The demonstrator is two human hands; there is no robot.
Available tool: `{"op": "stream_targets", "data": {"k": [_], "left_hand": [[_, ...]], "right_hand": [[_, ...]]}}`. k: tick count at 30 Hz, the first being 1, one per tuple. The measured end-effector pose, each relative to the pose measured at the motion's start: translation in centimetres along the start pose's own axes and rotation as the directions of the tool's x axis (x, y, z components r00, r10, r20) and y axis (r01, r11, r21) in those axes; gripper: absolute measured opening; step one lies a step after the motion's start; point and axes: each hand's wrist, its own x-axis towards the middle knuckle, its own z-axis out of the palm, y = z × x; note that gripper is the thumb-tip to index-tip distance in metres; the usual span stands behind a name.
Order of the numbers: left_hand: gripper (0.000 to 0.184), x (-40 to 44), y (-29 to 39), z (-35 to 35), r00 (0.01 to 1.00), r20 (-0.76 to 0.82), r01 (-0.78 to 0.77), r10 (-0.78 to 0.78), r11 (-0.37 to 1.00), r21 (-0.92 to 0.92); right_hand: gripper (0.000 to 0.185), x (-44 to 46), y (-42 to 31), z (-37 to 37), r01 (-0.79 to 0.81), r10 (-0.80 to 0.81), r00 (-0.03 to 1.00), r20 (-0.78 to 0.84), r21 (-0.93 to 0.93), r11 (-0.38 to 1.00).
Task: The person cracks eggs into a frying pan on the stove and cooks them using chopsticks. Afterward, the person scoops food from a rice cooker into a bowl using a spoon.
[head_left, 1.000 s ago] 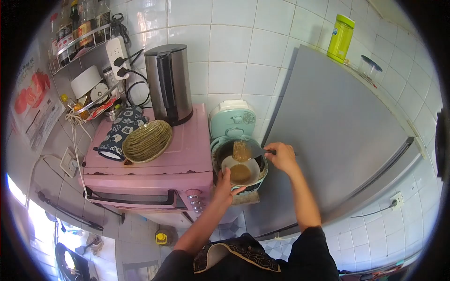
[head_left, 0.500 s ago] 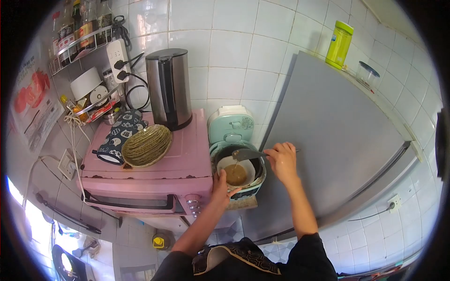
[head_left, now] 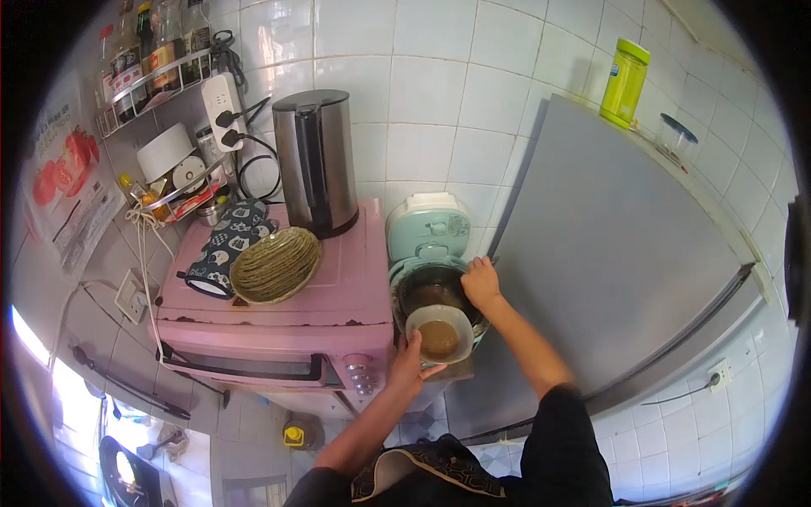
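My left hand (head_left: pixel 409 365) holds a pale bowl (head_left: pixel 464 329) from its left and lower side, with brownish porridge-like food (head_left: pixel 438 338) in it. The bowl is over the front rim of an open mint-green rice cooker (head_left: pixel 429 230), whose lid stands up at the back. Inside is a dark inner pot (head_left: pixel 411 287) with brown liquid food. Above the pot's right side, my right hand (head_left: pixel 481 283) is closed on the handle of the ladle; the ladle's head is hidden in the pot.
Left of the cooker stands a pink oven (head_left: pixel 270 334) bearing a steel kettle (head_left: pixel 316 160), a ridged oval dish (head_left: pixel 276 265) and an oven mitt (head_left: pixel 228 247). A grey fridge (head_left: pixel 608 245) rises on the right. A yellow-capped bottle (head_left: pixel 294 436) is on the floor.
My right hand has moved left, and the ladle's head has gone from above the bowl down into the pot. My left hand has brought the bowl toward me, over the cooker's front rim.
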Motion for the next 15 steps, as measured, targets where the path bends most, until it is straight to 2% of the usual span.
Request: {"op": "stream_targets", "data": {"k": [2,3,5,6,8,12,14,15], "left_hand": [[0.047,-0.3,-0.2,-0.4,1.0,0.001,-0.003,0.003,1.0,0.013],[0.048,-0.5,-0.4,-0.6,1.0,0.011,-0.006,0.006,1.0,0.027],[0.048,-1.0,-0.6,-0.9,1.0,0.006,-0.011,0.011,1.0,0.028],[0.048,-1.2,-0.7,-1.0,1.0,0.008,-0.017,0.017,0.999,0.032],[0.048,-1.6,-0.8,-1.2,1.0,0.011,-0.029,0.028,0.998,0.049],[0.05,-2.4,-0.7,-1.3,0.998,0.024,-0.063,0.061,0.993,0.096],[0.051,-2.7,-0.6,-1.3,0.998,0.021,-0.057,0.055,0.993,0.102],[0.053,-2.8,-0.5,-1.3,0.999,0.018,-0.053,0.051,0.993,0.105]], "right_hand": [[0.015,-0.2,-0.4,-1.1,-0.071,0.065,0.944,0.322,0.005,0.997],[0.015,-0.3,-0.3,-1.8,-0.066,0.06,0.945,0.322,0.008,0.998],[0.014,-0.7,-0.3,-2.6,-0.202,0.131,0.864,0.487,0.095,0.975],[0.014,-0.8,-0.2,-2.3,-0.201,0.129,0.864,0.487,0.099,0.975],[0.015,-0.9,-0.3,-1.5,-0.237,0.092,0.77,0.632,0.149,0.96],[0.02,-1.4,-2.1,0.1,-0.313,0.064,0.753,0.655,0.272,0.91],[0.022,-1.5,-3.5,2.0,-0.457,0.107,0.748,0.656,0.392,0.798],[0.022,-1.2,-3.8,2.7,-0.457,0.108,0.749,0.654,0.393,0.798]]}}
